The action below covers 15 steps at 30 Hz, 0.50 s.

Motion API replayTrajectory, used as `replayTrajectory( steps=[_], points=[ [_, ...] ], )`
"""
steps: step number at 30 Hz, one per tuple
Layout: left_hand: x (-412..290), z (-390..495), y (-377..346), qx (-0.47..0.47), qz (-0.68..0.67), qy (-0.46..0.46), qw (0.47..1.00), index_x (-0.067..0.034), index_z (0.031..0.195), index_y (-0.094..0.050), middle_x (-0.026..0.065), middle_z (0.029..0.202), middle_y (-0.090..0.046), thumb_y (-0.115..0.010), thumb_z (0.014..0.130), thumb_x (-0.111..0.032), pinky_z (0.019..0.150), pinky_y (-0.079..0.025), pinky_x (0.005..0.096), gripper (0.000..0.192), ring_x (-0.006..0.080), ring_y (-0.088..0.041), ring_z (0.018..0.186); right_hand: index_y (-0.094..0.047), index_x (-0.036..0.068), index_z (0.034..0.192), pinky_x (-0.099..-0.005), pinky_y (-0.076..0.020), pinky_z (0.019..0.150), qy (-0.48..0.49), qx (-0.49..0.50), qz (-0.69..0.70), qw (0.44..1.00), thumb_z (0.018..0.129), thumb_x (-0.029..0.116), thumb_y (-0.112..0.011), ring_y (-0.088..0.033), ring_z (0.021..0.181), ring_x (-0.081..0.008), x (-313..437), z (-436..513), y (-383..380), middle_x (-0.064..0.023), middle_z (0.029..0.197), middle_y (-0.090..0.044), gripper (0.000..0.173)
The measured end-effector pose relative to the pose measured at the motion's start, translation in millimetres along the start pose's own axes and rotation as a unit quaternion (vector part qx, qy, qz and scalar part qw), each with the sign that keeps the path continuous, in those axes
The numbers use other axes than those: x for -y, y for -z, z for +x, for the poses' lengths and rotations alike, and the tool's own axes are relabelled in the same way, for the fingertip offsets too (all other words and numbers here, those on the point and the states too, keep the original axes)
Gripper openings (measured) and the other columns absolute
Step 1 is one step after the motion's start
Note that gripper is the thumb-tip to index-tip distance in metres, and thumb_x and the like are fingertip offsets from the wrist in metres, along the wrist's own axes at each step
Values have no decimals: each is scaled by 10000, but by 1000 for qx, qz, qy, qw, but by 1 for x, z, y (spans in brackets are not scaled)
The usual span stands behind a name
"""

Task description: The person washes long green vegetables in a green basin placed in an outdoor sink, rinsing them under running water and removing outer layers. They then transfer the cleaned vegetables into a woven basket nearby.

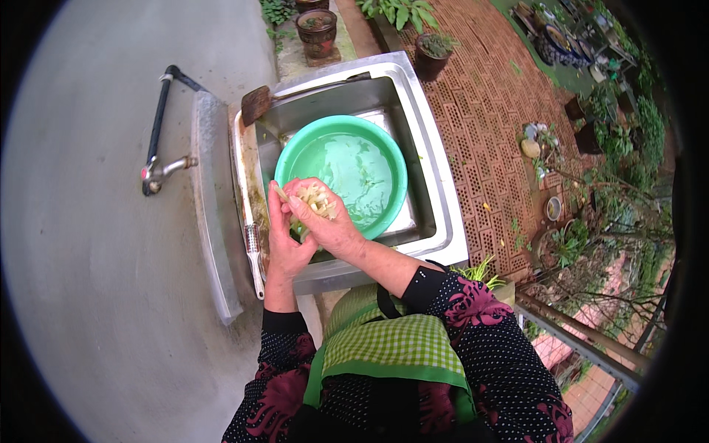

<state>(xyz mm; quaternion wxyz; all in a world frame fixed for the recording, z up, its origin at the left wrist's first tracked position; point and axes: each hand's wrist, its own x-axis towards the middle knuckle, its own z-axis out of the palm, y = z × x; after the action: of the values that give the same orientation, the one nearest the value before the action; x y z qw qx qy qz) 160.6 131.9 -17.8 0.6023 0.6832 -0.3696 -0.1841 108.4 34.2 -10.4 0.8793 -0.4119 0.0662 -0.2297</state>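
Note:
A bunch of pale cut vegetable stalks [316, 200] is gathered between my two hands, over the near left rim of a round green plastic basin [400, 177]. My right hand [339, 235] curls around the bunch, its thumb lying along the pieces. Pressed against it from the left is my left hand [285, 243], fingers extended and partly hidden behind the right. One stalk end sticks out between the hands. Clear water [349, 166] with a few green bits fills much of the basin, which stands inside a stainless steel sink [424, 221].
A rusty-bladed turner [256, 105] lies across the sink's far left corner. On the left ledge rests a long white-handled brush or scraper [253, 252]. A metal tap [166, 171] with a black pipe is fixed to the grey wall. Potted plants [317, 33] stand beyond the sink, near perforated brick paving [471, 122].

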Motion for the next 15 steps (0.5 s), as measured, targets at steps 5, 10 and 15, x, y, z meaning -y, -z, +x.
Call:
replayTrajectory(
  steps=[5,10,15],
  points=[
    [30,28,-15,81,134,72,985,-45,1482,-74,183,1417,-348,-582,766,40,1022,-369,353,881,271,-433,1252,-524,63,1062,-227,-446,807,-19,-120,43,992,920,112,-593,-529,893,-77,-21,7,40,7,963,-543,166],
    [113,55,-59,186,212,138,949,-77,1434,-248,201,1154,-599,-617,781,-73,875,-474,436,749,385,-595,1028,-304,38,1367,-300,-415,931,-170,-212,19,962,879,247,-652,-503,1113,-156,-51,9,123,-80,1253,-493,635],
    [234,107,-78,241,477,245,809,-57,1193,-472,196,1031,-646,-609,835,-195,803,-502,445,407,367,-630,925,-304,27,1407,-343,-400,964,-240,-261,-79,932,879,254,-631,-507,1150,-206,-46,-43,178,-127,1307,-477,661]
  ],
)
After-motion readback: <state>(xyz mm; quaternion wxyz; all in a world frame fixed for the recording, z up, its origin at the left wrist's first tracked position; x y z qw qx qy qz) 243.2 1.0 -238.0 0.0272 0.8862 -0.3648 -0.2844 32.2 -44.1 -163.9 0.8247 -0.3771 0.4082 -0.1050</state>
